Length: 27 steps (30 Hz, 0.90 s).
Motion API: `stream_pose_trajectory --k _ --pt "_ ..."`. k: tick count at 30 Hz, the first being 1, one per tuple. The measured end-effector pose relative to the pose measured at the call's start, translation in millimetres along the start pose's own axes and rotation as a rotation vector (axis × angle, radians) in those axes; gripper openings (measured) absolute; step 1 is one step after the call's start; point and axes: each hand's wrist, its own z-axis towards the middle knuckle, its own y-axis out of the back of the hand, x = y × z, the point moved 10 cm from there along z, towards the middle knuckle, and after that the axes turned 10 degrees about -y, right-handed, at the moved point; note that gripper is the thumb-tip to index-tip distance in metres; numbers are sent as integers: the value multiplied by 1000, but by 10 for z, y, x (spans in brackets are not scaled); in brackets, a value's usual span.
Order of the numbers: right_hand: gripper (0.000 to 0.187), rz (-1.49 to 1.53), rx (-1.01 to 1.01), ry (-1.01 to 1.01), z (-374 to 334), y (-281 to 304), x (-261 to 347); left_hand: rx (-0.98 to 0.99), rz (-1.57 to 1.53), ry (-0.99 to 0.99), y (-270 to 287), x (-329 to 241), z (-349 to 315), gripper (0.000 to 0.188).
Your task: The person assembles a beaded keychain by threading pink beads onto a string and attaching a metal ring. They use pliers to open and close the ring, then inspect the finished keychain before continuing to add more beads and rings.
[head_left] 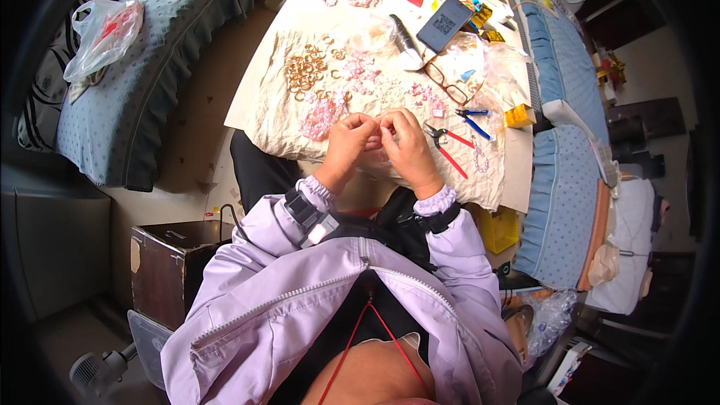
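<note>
Blue sofas [559, 202] flank a tabletop [519, 172] spread with a crumpled cloth [262, 112] in the head view. Over its near edge the left hand [346, 148] and right hand [406, 151] come together, the fingers of each drawn into a close pinch; whatever sits between the tips is too small to tell. Just beside the left hand lies a pile of pink beads [319, 117], with gold rings [305, 71] beyond. Near the right hand rest red pliers [453, 165], handles spread, a beaded loop [480, 157] and blue pliers [475, 126]. Farther up are glasses [448, 84] and a phone [445, 24].
</note>
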Motion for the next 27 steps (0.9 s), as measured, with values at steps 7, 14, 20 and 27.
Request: stream_pose_trajectory --k 7,14,20,27 --pt "16 -183 -37 27 -65 -53 65 -23 66 -74 -17 -105 -16 14" --pt "17 -152 -100 32 -85 -16 67 10 132 -119 -48 -144 -13 12" --pt "10 216 -62 -166 -68 -15 -224 34 31 -199 -120 -253 -24 10" --pt "5 766 136 -388 -111 -147 -474 168 290 -341 -214 -469 -31 7"
